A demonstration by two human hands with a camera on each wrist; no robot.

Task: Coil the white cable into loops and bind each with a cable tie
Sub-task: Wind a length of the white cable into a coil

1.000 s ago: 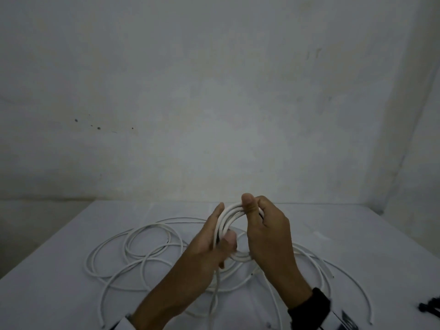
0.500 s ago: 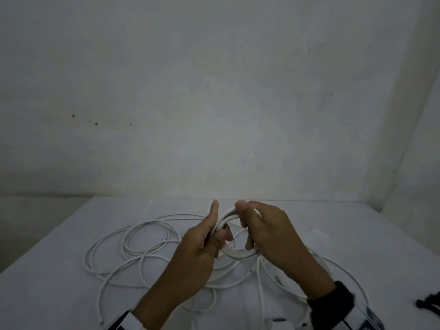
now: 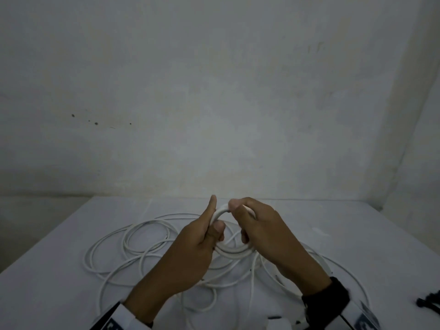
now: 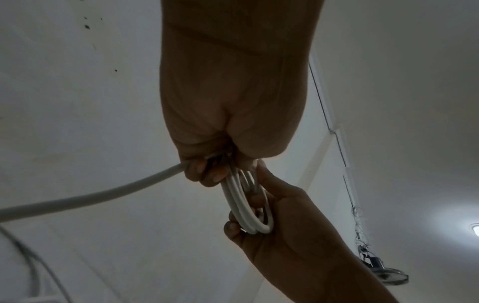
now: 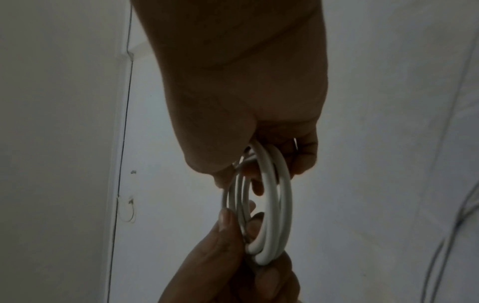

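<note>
Table: a white table [image 3: 59,270] stands against a pale wall [image 3: 214,91].
Loose cable: most of the white cable [image 3: 123,248] lies on the table in wide, untidy rings, near the person, under and around both hands.
Coil: a small coil [image 3: 234,252] of several turns is held above the table, between the two hands; the turns lie close side by side.
Left hand: the left hand [image 3: 190,253] grips one side of the coil, fingers curled around the turns, thumb [image 3: 217,228] pressed on them, forefinger straight up.
Right hand: the right hand [image 3: 264,232] grips the opposite side, thumb on top and fingers curled through the ring.
Free strand: one strand [image 4: 90,196] leaves the left fist and runs away to the side.
Cable ties: dark cable ties [image 3: 429,302] lie at the right edge of the table, well apart from the coil.
</note>
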